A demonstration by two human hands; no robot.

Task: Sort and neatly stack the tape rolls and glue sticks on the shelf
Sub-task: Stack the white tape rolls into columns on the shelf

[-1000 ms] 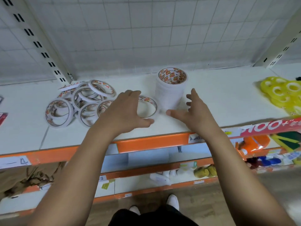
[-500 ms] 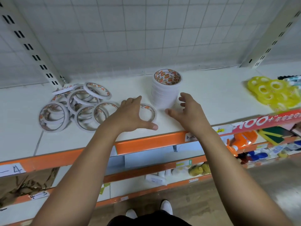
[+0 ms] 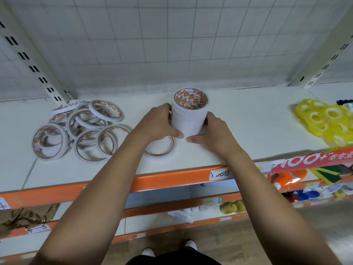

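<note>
A tall stack of white tape rolls [image 3: 189, 117] with orange-printed cores stands upright in the middle of the white shelf [image 3: 248, 119]. My left hand [image 3: 158, 125] grips its left side and my right hand [image 3: 214, 131] grips its right side, thumbs meeting at the stack's base. One single white tape roll [image 3: 162, 152] lies flat on the shelf just below my left hand, partly hidden by my wrist. A loose pile of white tape rolls [image 3: 82, 131] lies scattered at the left. No glue sticks are visible on this shelf.
Yellow tape rolls [image 3: 324, 121] lie heaped at the shelf's right end. The shelf's orange front edge [image 3: 172, 178] runs below my forearms. Slotted uprights [image 3: 34, 67] stand at the back corners before a wire-grid back wall. Lower shelves hold assorted goods.
Both hands moved forward from in front of the stack and closed around its sides. The left hand left the single flat roll lying where it was.
</note>
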